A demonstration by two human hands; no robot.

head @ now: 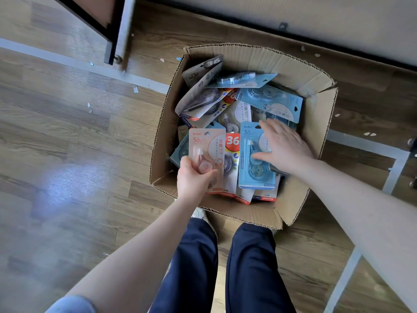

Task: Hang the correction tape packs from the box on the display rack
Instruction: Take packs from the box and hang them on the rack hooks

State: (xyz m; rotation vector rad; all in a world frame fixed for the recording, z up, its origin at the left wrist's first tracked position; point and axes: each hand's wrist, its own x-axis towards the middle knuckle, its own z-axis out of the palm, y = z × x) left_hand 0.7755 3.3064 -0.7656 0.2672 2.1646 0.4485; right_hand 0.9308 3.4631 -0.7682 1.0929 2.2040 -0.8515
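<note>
An open cardboard box (pixel 320 123) stands on the floor in front of my legs, filled with several correction tape packs in blue, grey, pink and white. My left hand (pixel 194 179) grips a pink pack (pixel 206 150) by its lower end, holding it upright over the box's near left side. My right hand (pixel 284 145) lies with spread fingers on a light blue pack (pixel 250 154) near the box's right side, thumb across its front. Another blue pack (pixel 270 102) lies tilted behind my right hand. The display rack's hooks are out of view.
A dark metal frame leg with a foot (pixel 114 53) stands on the wooden floor at the upper left. Grey tape lines (pixel 67 61) cross the floor. A wall with a dark skirting runs along the top. Metal feet (pixel 411 143) show at the right edge.
</note>
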